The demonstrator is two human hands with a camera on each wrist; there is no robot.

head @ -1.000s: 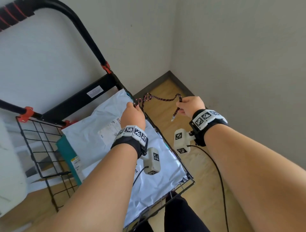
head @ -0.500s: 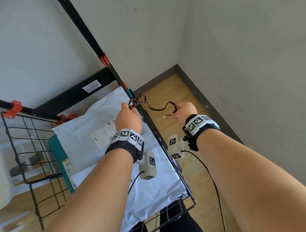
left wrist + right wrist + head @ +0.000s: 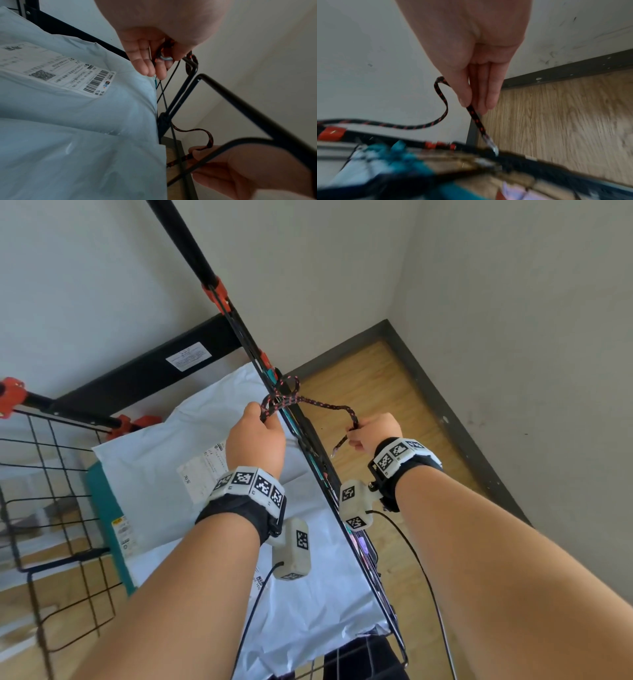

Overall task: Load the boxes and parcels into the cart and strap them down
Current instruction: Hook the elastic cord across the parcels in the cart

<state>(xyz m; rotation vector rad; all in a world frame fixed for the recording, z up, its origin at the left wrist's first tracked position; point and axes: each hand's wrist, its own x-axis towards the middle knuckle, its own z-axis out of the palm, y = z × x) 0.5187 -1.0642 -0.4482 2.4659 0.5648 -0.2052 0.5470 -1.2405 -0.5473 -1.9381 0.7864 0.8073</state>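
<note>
Your left hand [image 3: 256, 440] sits at the cart's [image 3: 65, 511] right top rail, fingers curled round the black-and-red cord [image 3: 322, 404] where it loops round that rail; the left wrist view shows a metal hook [image 3: 165, 58] tucked in those fingers too. Your right hand [image 3: 375, 431] is outside the cart over the wood floor [image 3: 370, 392], pinching the cord's free end between thumb and fingers, with the short metal-tipped tail hanging below the pinch. Between your hands the cord sags slack, with a hump just before the right hand.

White poly mailer [image 3: 164, 446] lies on top of the load inside the cart, label up, just left of your left hand and pressed against the right rail. Teal box [image 3: 102, 508] edge pokes out under its left side. A second white bag lies nearer you.

Edges: the rail runs diagonally between your two hands; the black handle tube [image 3: 185, 244] rises from it up and away. Wire mesh side stands at far left. Right of the rail there is bare floor up to the dark baseboard [image 3: 455, 412] and corner walls. The right wrist view is blurred low down.
</note>
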